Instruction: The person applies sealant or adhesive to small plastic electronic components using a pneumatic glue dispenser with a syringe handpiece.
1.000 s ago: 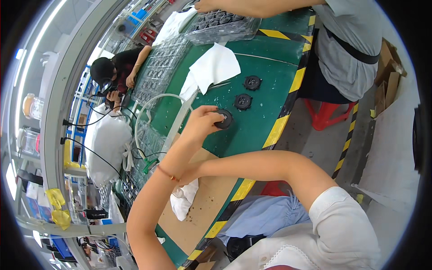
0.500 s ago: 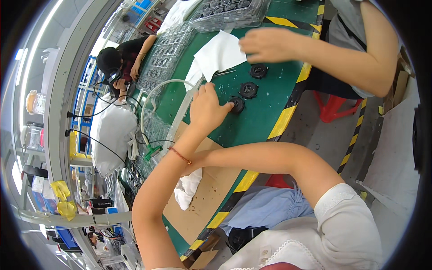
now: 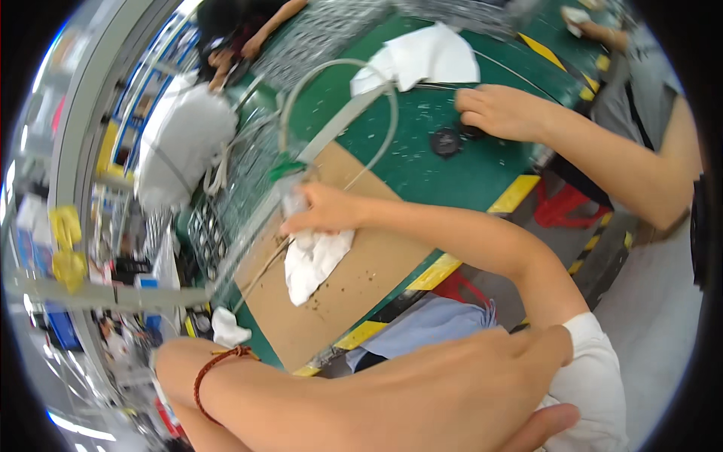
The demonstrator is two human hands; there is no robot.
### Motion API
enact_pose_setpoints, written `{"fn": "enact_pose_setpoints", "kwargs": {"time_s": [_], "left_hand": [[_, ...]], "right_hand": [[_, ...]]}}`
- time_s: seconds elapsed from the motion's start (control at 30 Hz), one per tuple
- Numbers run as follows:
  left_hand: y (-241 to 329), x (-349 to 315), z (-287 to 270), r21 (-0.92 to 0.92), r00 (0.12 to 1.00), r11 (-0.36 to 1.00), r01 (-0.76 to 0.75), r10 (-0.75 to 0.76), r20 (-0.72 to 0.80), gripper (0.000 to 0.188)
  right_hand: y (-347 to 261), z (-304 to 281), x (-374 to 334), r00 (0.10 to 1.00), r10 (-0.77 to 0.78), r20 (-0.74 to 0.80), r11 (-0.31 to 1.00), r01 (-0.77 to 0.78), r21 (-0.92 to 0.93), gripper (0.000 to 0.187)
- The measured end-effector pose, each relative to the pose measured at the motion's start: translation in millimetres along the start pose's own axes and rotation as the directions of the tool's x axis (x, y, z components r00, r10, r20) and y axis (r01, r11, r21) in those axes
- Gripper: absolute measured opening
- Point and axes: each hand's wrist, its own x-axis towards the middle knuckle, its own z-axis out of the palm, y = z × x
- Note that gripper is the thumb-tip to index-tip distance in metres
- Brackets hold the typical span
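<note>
Right hand [image 3: 325, 211] out over the brown cardboard sheet [image 3: 376, 260], fingers curled and clamped on the upper end of a white cloth [image 3: 315, 260]. Rest of the cloth lying crumpled on the cardboard, trailing down toward its near-left edge. Sits close to the sheet's left edge, right beside the grey rail [image 3: 331, 132] that slants across the desk. Bare cardboard to the right of the cloth, as far as the yellow-and-black striped edge [image 3: 514, 193] of the desk.

Left hand [image 3: 172, 360] low at the near-left corner, off the desk, past a red braided bracelet [image 3: 213, 371] on the wrist. Fingers hidden, so cannot tell whether clenched or slack. Forearm lying across the bottom of the view, well apart from the cloth.

Farther along the green desk [image 3: 422, 166], a co-worker's hand [image 3: 498, 111] resting palm-down, touching a small black round part [image 3: 473, 132], with a second black round part [image 3: 446, 142] just beside it. Open green surface between that hand and the cardboard.

Loop of grey tubing [image 3: 393, 113] arching over the rail toward the far side. White paper sheet [image 3: 422, 59] near the far edge. Bulky white bag [image 3: 181, 143] crowding the left side beyond the rail. Red stool [image 3: 561, 207] on the floor past the striped edge.
</note>
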Motion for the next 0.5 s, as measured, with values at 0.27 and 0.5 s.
{"fn": "enact_pose_setpoints", "kwargs": {"time_s": [0.27, 0.5], "left_hand": [[-27.9, -42.8, 5.6, 0.359, 0.965, 0.900, -0.249, 0.260, 0.015, 0.026], [-51.1, -60.3, 36.5, 0.459, 0.987, 0.886, -0.069, 0.127, -0.096, 0.026]], "right_hand": [[23.3, 8.3, 17.1, 0.980, 0.148, -0.136, 0.989, -0.150, -0.009, 0.022], [11.3, 10.5, -0.2, 0.962, 0.138, -0.236, 0.989, -0.121, 0.087, 0.028]]}}
